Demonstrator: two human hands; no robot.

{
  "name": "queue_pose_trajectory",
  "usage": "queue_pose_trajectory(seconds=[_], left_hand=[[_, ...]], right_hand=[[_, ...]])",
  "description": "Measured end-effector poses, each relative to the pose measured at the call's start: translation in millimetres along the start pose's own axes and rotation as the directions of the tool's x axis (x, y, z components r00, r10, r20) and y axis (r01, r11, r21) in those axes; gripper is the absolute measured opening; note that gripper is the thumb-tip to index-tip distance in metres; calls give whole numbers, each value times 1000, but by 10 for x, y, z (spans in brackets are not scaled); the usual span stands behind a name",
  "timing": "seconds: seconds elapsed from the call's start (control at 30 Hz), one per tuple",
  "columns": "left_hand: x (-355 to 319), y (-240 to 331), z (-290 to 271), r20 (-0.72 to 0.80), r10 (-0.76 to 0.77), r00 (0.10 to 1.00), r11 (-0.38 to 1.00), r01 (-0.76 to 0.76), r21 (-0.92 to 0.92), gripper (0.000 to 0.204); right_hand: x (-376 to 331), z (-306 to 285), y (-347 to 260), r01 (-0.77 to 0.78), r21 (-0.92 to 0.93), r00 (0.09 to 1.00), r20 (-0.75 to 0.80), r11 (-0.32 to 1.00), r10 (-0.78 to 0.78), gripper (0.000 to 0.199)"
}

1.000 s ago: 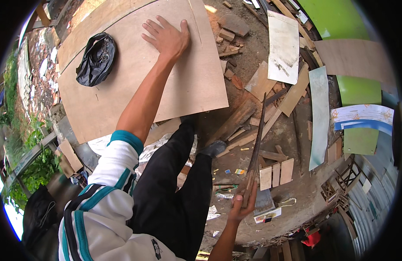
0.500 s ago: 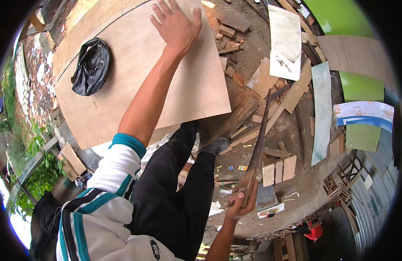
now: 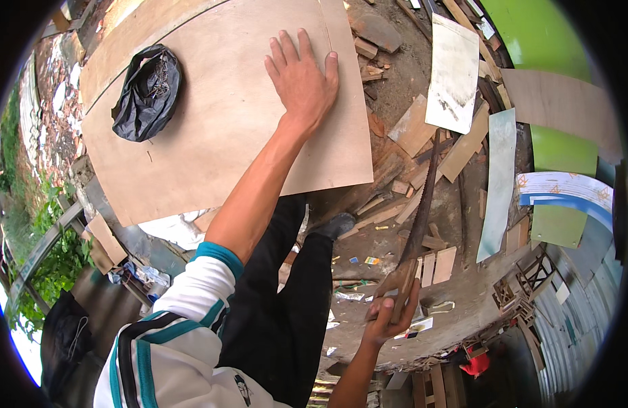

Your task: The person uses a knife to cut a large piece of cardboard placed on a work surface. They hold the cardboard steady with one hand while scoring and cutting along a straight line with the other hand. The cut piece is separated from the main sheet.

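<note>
The plywood sheet (image 3: 212, 115) is pressed flat under the spread fingers (image 3: 286, 58) of the left hand (image 3: 301, 85). The handsaw (image 3: 414, 234) is gripped by the right hand (image 3: 390, 319), blade pointing away, well right of the sheet's edge.

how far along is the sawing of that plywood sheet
Barely begun. The left hand lies flat on the large tan plywood sheet, which shows a thin line near its far edge but no visible cut. The right hand holds the rusty handsaw down at the side, away from the sheet. All the cutting appears left.
</note>
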State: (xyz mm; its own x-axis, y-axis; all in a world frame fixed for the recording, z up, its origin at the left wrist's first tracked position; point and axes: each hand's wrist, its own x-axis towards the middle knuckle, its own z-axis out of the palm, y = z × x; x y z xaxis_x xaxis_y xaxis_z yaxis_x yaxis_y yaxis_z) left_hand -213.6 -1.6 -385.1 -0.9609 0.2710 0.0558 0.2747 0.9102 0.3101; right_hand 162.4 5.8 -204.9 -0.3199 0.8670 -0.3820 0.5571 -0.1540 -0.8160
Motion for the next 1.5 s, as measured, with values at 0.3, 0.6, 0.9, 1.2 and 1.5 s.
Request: queue_pose_trajectory(seconds=[0.3,0.6,0.9,1.2,1.5], left_hand=[[-1519,-321,-489,242,810,534,523,-472,-710,41],[-900,-675,-201,-5,1,1000,994,-1,-111,64],[-891,-657,-186,-2,5,1000,998,-5,-59,66],[-778,-850,-191,264,-35,964,984,80,-158,98],[-31,-811,-444,695,-430,577,856,506,110,149]], right_hand=[[187,54,-268,366,-173,926,167,914,-339,65],[155,274,-250,459,-137,843,379,878,-382,56],[220,262,-409,490,-142,821,407,860,-400,48],[221,618,-1472,377,-233,856,458,896,-241,45],[1123,1558,-2014,325,-335,865,484,885,-134,43]])
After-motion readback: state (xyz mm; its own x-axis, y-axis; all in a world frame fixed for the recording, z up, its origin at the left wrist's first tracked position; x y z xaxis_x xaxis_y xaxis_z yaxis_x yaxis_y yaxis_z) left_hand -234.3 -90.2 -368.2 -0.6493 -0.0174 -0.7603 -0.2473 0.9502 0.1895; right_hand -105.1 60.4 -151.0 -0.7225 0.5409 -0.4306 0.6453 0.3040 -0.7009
